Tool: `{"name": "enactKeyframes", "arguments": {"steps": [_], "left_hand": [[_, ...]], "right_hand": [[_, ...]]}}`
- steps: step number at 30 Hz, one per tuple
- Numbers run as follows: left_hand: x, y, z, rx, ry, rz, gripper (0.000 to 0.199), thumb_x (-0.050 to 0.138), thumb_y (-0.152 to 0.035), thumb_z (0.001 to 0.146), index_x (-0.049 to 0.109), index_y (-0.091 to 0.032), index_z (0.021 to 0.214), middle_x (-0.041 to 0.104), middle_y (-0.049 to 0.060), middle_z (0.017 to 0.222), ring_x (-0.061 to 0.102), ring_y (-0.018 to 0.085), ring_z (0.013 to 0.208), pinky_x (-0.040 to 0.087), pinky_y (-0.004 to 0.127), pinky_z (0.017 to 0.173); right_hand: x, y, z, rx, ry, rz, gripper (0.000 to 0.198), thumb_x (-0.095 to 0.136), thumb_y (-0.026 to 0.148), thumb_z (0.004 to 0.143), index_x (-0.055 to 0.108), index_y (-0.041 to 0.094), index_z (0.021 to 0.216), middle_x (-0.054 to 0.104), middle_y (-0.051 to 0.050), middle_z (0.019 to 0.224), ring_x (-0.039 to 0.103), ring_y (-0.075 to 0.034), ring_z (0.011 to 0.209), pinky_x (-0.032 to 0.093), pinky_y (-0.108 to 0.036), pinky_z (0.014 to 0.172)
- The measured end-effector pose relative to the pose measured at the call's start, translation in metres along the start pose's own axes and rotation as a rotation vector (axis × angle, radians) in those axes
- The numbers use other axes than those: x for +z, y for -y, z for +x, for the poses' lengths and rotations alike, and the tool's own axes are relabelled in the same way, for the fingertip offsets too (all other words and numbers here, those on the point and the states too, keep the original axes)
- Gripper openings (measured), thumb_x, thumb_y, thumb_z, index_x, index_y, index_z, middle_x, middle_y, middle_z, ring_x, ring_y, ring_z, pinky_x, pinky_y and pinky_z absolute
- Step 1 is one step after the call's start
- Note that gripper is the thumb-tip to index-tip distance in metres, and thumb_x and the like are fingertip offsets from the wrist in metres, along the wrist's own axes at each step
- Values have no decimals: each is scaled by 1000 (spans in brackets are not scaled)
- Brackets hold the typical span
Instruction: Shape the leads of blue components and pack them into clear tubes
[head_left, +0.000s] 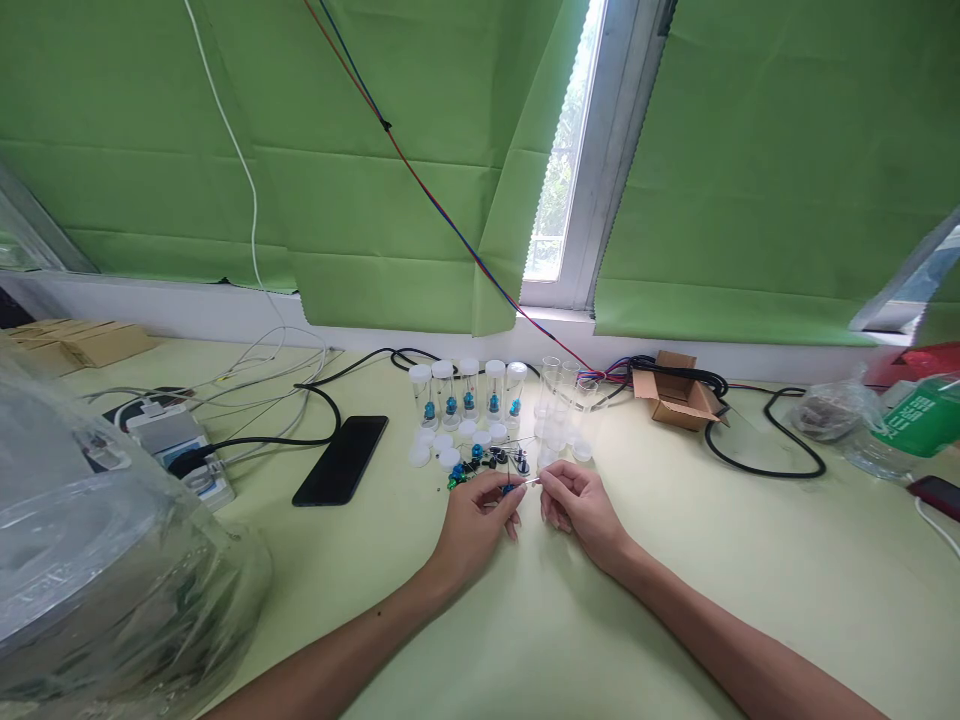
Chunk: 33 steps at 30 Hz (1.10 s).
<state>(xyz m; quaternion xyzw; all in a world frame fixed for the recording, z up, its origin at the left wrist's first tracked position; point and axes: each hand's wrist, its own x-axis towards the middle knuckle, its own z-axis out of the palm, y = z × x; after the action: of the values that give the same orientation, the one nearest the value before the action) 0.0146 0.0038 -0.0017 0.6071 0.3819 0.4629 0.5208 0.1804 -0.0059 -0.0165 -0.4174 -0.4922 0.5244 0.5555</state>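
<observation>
Over the front of the table, my left hand (pixel 474 518) is closed in a pinch on a small dark-blue part (pixel 508 489). My right hand (pixel 586 508), closed too, pinches a thin silvery pin (pixel 532 481) that bridges the gap between both hands' fingertips. Whether the pin is joined to the blue part cannot be made out. Just beyond my fingers lies a loose pile of small blue, green and black parts (pixel 478 453) with thin metal pins. Behind it several clear capped tubes (pixel 451 397) stand upright, each with a blue piece inside. Open clear tubes (pixel 550 400) stand to their right.
White caps (pixel 419 456) lie before the tubes. A black phone (pixel 341 461) and a power strip (pixel 212 485) are on the left, near a large plastic-wrapped object (pixel 112 580). An open cardboard box (pixel 679 400), black cable (pixel 780 472) and a bottle (pixel 896 430) are on the right.
</observation>
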Motion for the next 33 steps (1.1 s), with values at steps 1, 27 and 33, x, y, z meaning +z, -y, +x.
{"name": "enactKeyframes", "arguments": {"steps": [1, 27, 33], "left_hand": [[0, 0, 0, -1, 0, -1, 26, 69, -37, 78, 75, -15, 89, 62, 3, 78, 57, 12, 54, 52, 26, 49], [-2, -3, 2, -73, -34, -25, 26, 69, -41, 77, 69, -15, 82, 61, -1, 53, 54, 12, 45, 49, 25, 50], [-1, -4, 2, -90, -39, -30, 28, 70, -42, 77, 70, -14, 84, 60, -1, 52, 55, 13, 45, 49, 25, 49]], "right_hand": [[0, 0, 0, 1, 0, -3, 33, 67, 47, 83, 61, 16, 75, 57, 3, 49, 37, -5, 36, 27, -18, 35], [-1, -1, 0, -32, 36, 84, 30, 73, 42, 78, 71, 17, 96, 73, -6, 79, 43, -7, 43, 32, -22, 38], [-2, -1, 0, -39, 44, 102, 27, 74, 39, 78, 73, 18, 93, 73, -6, 78, 42, -6, 43, 32, -22, 39]]}}
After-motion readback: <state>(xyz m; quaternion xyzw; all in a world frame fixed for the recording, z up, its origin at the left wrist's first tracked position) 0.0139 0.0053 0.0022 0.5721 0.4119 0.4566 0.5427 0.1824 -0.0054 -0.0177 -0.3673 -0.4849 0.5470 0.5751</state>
